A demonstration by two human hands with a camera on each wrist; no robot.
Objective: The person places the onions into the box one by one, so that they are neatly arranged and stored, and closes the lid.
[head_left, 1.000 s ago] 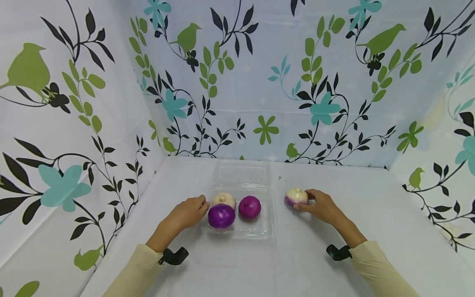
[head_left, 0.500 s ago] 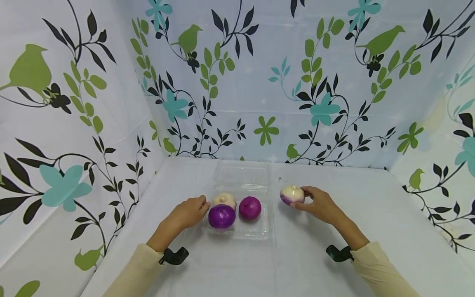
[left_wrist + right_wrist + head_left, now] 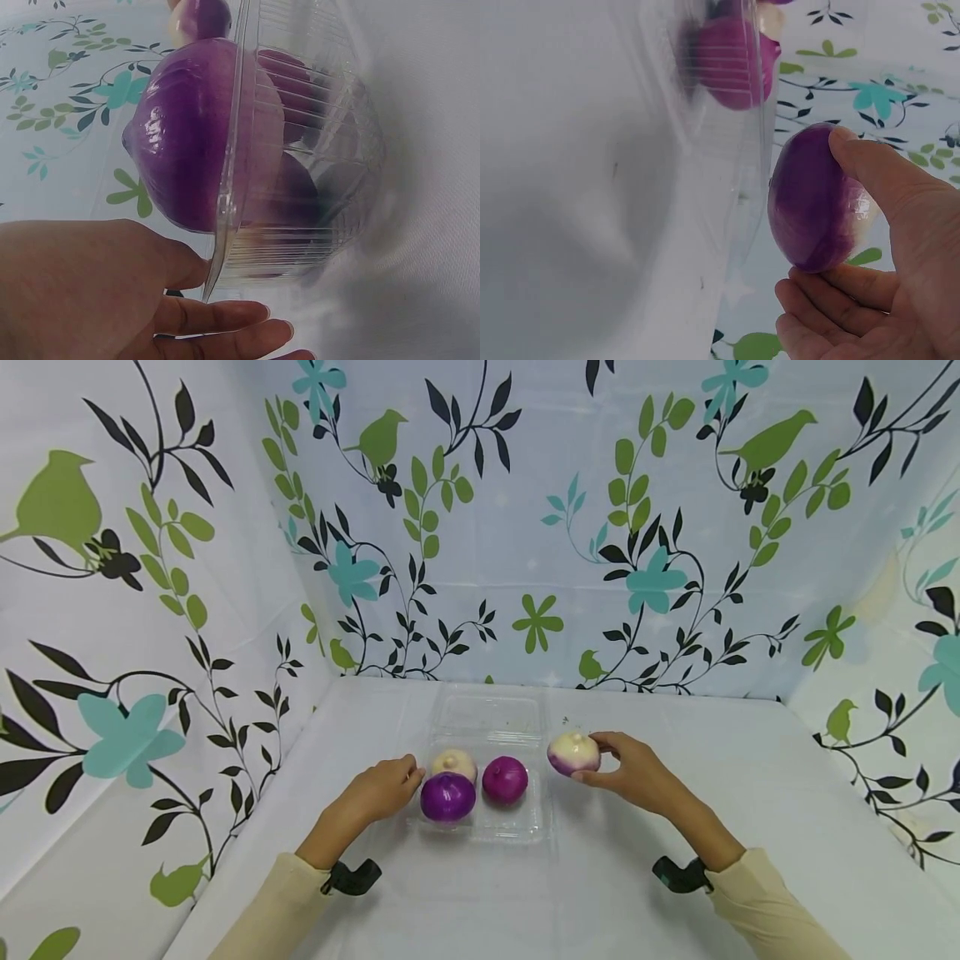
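Observation:
My right hand (image 3: 633,770) holds a glossy white-and-purple turnip (image 3: 573,753) between thumb and fingers, in the air just right of the clear plastic container (image 3: 542,827). In the right wrist view the turnip (image 3: 810,199) shows its purple side, apart from the container wall. My left hand (image 3: 384,787) pinches the container's left rim, thumb on one side and fingers on the other in the left wrist view. Inside the container sit a dark purple round vegetable (image 3: 447,797), a magenta one (image 3: 505,780) and a whitish one (image 3: 454,763), partly hidden behind the dark purple one.
The container's hinged lid (image 3: 489,714) lies folded back behind it on the white-covered table (image 3: 750,760). Small dark crumbs (image 3: 566,720) lie near the lid. Cloth with birds and leaves (image 3: 495,527) hangs around the back and sides.
My right hand has lifted the turnip and carried it leftward toward the container's right side. My left hand has stayed at the rim, and the container has not moved.

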